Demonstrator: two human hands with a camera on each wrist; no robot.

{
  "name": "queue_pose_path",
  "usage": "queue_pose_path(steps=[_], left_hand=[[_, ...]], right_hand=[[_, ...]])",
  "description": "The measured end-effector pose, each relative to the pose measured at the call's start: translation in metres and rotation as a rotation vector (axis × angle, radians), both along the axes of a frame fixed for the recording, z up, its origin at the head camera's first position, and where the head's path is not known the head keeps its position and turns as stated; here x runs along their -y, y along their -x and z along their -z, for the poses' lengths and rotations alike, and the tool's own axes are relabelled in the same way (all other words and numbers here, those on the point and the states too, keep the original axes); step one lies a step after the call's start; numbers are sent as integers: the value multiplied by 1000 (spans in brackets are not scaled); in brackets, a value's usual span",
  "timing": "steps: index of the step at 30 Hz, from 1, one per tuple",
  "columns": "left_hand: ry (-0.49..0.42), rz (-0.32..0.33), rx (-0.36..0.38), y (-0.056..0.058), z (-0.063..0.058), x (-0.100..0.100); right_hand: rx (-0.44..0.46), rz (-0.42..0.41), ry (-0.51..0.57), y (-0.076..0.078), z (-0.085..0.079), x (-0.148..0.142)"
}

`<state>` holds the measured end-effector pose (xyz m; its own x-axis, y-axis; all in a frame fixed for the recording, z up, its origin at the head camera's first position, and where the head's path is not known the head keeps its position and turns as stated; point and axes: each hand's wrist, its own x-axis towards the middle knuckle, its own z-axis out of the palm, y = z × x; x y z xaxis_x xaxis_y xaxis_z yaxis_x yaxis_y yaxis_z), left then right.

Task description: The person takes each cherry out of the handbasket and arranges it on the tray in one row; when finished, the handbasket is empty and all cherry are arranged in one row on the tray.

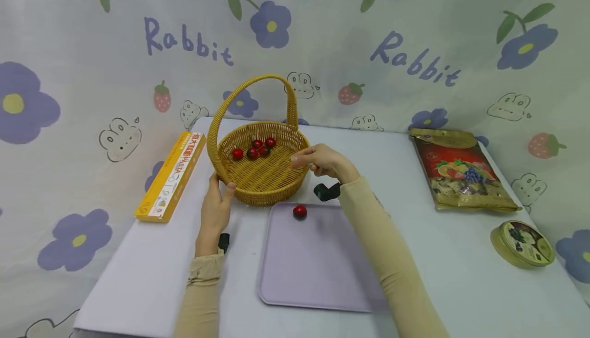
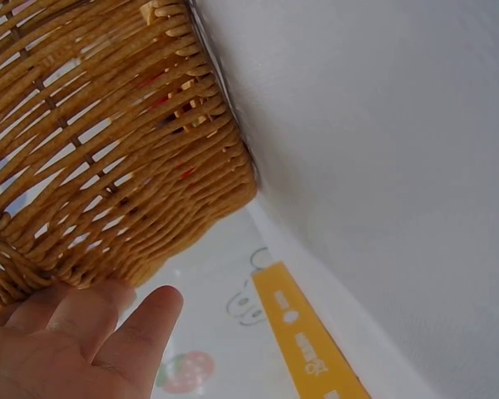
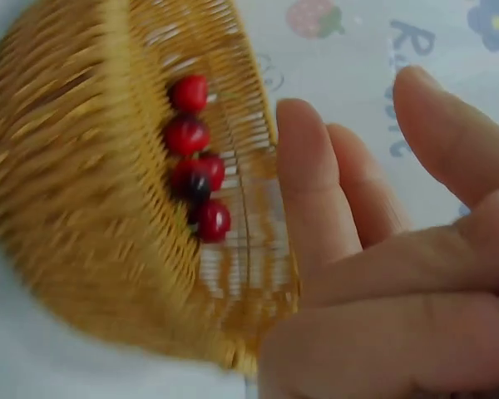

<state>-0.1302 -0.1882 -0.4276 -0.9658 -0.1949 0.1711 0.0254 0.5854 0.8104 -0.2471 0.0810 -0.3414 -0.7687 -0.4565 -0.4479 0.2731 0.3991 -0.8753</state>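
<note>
A woven wicker basket (image 1: 258, 194) with a tall arched handle stands at the back of the table. Several dark red cherries (image 1: 237, 153) lie inside it, towards its far left; the right wrist view shows these cherries (image 3: 191, 133) in a cluster. My left hand (image 1: 215, 210) holds the basket at its left side below the handle, thumb in front and fingers along the outer wall. Over the basket's right rim, my right hand (image 1: 329, 161) reaches with thumb and fingers apart, nothing visible between them. One more cherry (image 1: 300, 212) sits near the far edge of a lilac tray (image 1: 318, 266).
A yellow pasta box (image 1: 170, 179) lies left of the basket. On the right are a red and gold foil pouch (image 1: 461, 169) and a round gold tin (image 1: 523, 244). A printed curtain (image 1: 322, 36) hangs behind the table. Small black devices sit at both wrists.
</note>
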Motion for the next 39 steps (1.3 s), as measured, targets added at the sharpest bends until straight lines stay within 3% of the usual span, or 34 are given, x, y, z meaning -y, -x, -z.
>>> queue_pose_path(steps=[6,13,23,32,39], left_hand=[[13,8,-7,0,1,0],[25,-2,-19,0,-2,6],[35,0,-16,-3,0,5],[44,-7,-19,-6,3,-1],[21,-26,3,-7,1,0]], right_hand=[[136,26,129,28,-5,34],[285,83,136,46,5,86],[360,178,115,51,40,146],[462,387,249,53,61,175],[458,485,298,56,70,195]])
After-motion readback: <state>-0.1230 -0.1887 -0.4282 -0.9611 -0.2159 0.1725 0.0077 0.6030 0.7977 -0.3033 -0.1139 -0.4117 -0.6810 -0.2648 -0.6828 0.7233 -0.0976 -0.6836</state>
